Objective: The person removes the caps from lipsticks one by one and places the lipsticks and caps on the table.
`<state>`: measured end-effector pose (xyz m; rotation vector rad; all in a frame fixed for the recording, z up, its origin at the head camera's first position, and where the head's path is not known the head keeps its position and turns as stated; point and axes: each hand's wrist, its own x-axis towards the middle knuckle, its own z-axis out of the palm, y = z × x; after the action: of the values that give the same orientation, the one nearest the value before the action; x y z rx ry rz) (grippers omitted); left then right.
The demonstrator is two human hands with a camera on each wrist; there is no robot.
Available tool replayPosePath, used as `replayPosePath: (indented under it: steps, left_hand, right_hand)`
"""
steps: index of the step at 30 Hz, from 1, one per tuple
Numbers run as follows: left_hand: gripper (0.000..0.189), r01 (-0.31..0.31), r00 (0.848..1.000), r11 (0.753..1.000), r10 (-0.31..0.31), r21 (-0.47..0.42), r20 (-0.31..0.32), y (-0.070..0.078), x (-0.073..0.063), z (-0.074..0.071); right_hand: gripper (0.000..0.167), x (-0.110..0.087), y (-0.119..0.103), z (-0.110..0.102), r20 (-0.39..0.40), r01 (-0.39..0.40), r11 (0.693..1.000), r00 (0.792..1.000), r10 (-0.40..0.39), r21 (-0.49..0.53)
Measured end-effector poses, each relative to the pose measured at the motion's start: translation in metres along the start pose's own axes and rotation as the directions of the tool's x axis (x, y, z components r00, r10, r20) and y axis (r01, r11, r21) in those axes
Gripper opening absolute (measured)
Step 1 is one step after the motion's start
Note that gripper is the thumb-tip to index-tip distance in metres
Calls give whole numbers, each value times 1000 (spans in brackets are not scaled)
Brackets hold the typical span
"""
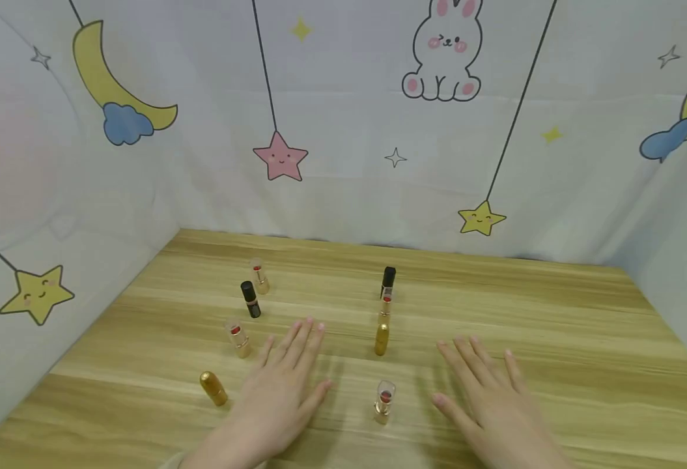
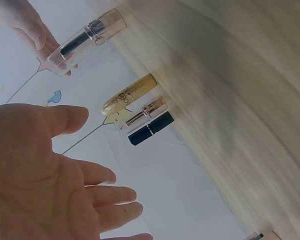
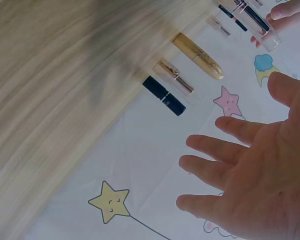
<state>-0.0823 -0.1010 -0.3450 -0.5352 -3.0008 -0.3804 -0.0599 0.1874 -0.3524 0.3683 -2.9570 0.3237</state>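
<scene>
Both hands are spread, palms down and holding nothing, above the wooden table. My left hand [image 1: 279, 397] lies between two rows of upright lipsticks. Left of it stand a gold lipstick [image 1: 213, 388], a clear-capped lipstick [image 1: 238, 340], a black lipstick tube [image 1: 251, 299] and another clear-capped one farther back. In the middle row, a clear-capped lipstick [image 1: 383, 404] is nearest, between the hands. Behind it come a gold tube [image 1: 381, 340], a clear-capped one [image 1: 385, 306] and a black one [image 1: 388, 280]. My right hand [image 1: 495, 407] is right of that row, its straight fingers pointing away.
Wood-grain table [image 1: 554, 312] stretches under everything. A white cloth [image 1: 343, 208] printed with stars, moons and a rabbit hangs along the back and both sides.
</scene>
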Motion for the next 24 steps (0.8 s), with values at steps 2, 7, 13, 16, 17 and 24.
replayPosePath:
  steps: [2,7,13,16,17,24]
  left_hand:
    - [71,4,1000,1000,-4,2,-16,-2,-1,-1]
    - [71,-4,998,1000,5,16,-63,-8,-6,-4]
    - [73,-15,994,999,19,43,-107,-18,-13,-7]
    - [74,-27,990,998,35,62,-136,-22,-15,-7]
    - [75,-33,988,997,43,73,-149,-23,-16,-7]
    - [81,-57,972,991,83,119,-222,-32,-20,-10]
  right_hand:
    - [65,0,-3,-1,-10,2,1000,1000,-2,26]
    - [62,1,-9,-3,-41,28,997,999,-25,76]
    - [59,4,-20,-3,-75,69,992,995,-61,109]
    - [58,6,-24,-3,-77,78,991,995,-70,110]
    - [58,7,-25,-4,-74,79,991,995,-71,112]
    - [57,13,-39,-5,-79,101,989,993,-93,106]
